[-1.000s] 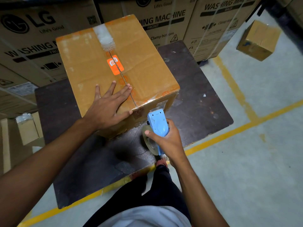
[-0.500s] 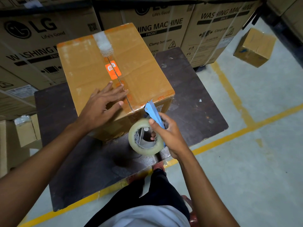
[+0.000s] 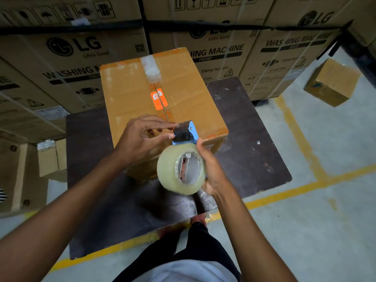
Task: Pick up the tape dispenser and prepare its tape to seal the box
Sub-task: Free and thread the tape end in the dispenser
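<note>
A brown cardboard box stands on a dark wooden board, its top seam partly taped at the far end, with an orange sticker on the seam. My right hand grips the blue tape dispenser with its clear tape roll, held above the box's near edge with the roll facing me. My left hand has thumb and fingertips pinched at the dark roller end of the dispenser, at the tape's end.
Large washing machine cartons are stacked behind and to the left. A small cardboard box lies on the floor at the right, another small box at the left. Yellow floor lines run under the board. My legs are below.
My left hand left the box top and came to the dispenser's front end. My right hand raised the dispenser and turned it so the roll faces me.
</note>
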`<state>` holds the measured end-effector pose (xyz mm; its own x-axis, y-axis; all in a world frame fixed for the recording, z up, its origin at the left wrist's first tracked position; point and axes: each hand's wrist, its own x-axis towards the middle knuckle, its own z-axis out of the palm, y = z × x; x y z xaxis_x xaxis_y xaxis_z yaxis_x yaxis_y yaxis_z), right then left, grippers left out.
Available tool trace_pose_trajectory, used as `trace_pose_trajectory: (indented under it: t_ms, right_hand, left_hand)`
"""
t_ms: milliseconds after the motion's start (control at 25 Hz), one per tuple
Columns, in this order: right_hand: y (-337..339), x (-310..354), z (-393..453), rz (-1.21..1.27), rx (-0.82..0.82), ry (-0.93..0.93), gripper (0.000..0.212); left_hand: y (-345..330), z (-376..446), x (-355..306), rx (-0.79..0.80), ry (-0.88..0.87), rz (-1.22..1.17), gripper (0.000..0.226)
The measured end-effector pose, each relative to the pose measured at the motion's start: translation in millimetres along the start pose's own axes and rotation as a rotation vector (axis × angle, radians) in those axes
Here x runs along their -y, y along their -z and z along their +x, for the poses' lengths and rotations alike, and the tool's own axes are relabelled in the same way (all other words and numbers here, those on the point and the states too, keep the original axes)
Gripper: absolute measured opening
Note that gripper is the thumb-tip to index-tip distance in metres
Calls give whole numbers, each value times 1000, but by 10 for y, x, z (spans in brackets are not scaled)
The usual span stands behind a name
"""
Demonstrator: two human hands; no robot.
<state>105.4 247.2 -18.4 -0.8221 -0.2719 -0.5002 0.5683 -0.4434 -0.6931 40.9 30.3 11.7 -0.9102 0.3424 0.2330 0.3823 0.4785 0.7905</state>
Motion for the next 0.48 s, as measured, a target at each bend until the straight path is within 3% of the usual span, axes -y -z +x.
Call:
trace_pose_trajectory:
  t_ms: [480]
  right_hand:
    - [-3,-98,134,111,38,-135,52]
  left_hand:
    - [45,-14,-92,-21,107,-71,18]
